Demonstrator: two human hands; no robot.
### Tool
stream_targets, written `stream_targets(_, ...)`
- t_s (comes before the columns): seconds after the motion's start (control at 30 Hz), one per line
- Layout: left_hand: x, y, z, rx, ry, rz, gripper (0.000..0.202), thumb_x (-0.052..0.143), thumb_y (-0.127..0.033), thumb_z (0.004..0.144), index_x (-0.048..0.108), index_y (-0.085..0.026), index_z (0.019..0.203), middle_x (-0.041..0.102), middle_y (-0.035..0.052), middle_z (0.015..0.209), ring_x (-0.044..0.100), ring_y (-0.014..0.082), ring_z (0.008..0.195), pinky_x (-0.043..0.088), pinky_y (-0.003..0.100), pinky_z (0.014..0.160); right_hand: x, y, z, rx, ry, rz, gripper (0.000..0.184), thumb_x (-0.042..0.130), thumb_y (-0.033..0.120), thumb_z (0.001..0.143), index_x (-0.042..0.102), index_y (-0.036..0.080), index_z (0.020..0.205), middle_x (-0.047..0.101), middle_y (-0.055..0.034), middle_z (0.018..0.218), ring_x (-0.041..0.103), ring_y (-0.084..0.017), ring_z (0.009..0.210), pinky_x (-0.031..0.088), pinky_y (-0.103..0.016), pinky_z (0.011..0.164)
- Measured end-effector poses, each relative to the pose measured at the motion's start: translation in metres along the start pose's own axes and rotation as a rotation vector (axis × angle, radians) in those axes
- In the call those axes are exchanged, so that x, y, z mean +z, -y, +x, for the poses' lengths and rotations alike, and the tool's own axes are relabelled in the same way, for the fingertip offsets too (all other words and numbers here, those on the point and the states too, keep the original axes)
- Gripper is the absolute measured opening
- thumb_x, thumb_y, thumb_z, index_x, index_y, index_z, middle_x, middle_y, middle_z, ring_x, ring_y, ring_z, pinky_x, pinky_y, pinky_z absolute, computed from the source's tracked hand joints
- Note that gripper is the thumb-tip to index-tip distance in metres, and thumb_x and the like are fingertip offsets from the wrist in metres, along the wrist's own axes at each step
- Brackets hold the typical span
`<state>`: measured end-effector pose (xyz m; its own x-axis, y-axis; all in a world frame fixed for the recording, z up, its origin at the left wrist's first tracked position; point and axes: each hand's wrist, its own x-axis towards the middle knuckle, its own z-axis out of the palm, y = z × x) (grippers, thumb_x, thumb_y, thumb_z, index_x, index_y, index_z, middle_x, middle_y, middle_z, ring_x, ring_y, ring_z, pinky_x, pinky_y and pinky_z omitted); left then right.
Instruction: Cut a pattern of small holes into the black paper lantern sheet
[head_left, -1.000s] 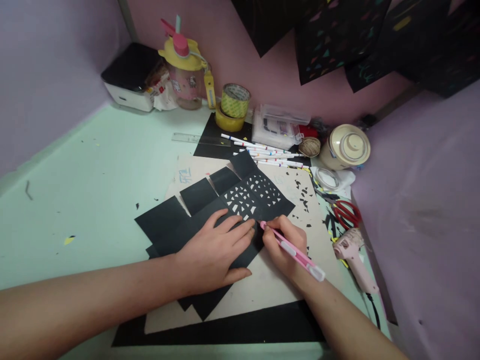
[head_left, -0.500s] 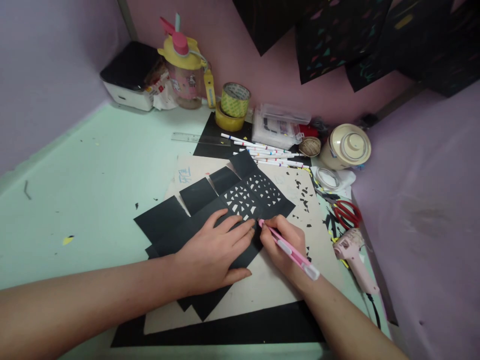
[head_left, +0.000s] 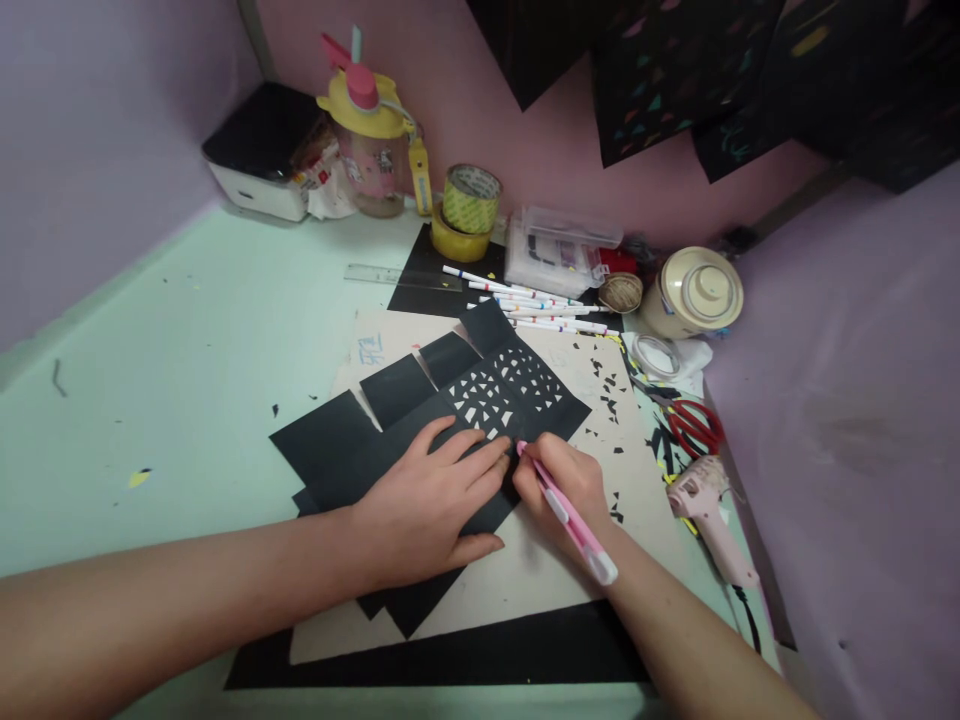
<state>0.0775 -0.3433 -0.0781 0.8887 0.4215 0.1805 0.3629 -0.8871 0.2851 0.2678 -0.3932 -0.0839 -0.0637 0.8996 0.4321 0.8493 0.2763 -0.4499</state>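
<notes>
Black card (head_left: pixel 322 450) with flaps along its upper left edge lies tilted on a pale board (head_left: pixel 600 560). Several small white-looking cutouts (head_left: pixel 480 398) pattern its upper right part. My left hand (head_left: pixel 431 505) rests flat on the card, fingers spread, fingertips just below the cutouts. In my right hand (head_left: pixel 566 490) is a pink craft knife (head_left: pixel 570 520), gripped like a pen. Its tip meets the card close to my left fingertips; the blade itself is too small to make out. Black scraps (head_left: pixel 611 395) are scattered on the board to the right.
White sticks (head_left: pixel 540 300), a clear ruler (head_left: pixel 390 275) and tape rolls (head_left: pixel 471 200) lie behind the card. Red-handled scissors (head_left: pixel 694 425) and a pink glue gun (head_left: pixel 709 510) are at the right, near a lidded jar (head_left: pixel 697 290). A drinking bottle (head_left: pixel 371 150) stands at the back.
The rear end of the craft knife has swung left and toward me, so the knife stands at a steeper angle. My left hand and the card stay in place.
</notes>
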Motion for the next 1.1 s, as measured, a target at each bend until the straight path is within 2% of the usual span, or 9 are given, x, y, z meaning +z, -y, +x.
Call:
stream_targets(0.57, 0.0000, 0.0003, -0.0002, -0.010, 0.028, -0.013, 0.058, 0.051, -0.056, 0.089, 0.052, -0.016, 0.130, 0.049, 0.0097, 0.143, 0.043, 0.0311, 0.127, 0.017, 0.052, 0.111, -0.0016, -0.0006, -0.0022, 0.020, 0.002, 0.033, 0.020, 0.050, 0.008, 0.079, 0.044, 0.022, 0.066, 0.039, 0.0060, 0.055, 0.036, -0.008, 0.046, 0.030, -0.023, 0.046)
stream_targets(0.83, -0.0003, 0.0004, -0.0007, -0.009, 0.031, -0.008, 0.059, 0.050, -0.057, 0.089, 0.052, -0.015, 0.130, 0.048, 0.0101, 0.144, 0.043, 0.0310, 0.127, 0.017, 0.052, 0.111, -0.0022, -0.0015, -0.0049, 0.060, -0.062, 0.127, 0.017, 0.053, 0.009, 0.082, 0.049, 0.021, 0.070, 0.055, 0.0025, 0.061, 0.046, -0.009, 0.048, 0.036, -0.022, 0.048)
stream_targets(1.1, 0.0000, 0.0013, -0.0005, -0.009, 0.041, 0.004, 0.059, 0.048, -0.058, 0.090, 0.051, -0.014, 0.131, 0.048, 0.0093, 0.144, 0.042, 0.0304, 0.128, 0.017, 0.053, 0.111, -0.0025, -0.0007, -0.0044, 0.066, -0.049, 0.158, 0.017, 0.055, 0.009, 0.082, 0.050, 0.020, 0.070, 0.053, 0.0033, 0.059, 0.044, -0.008, 0.047, 0.035, -0.022, 0.048)
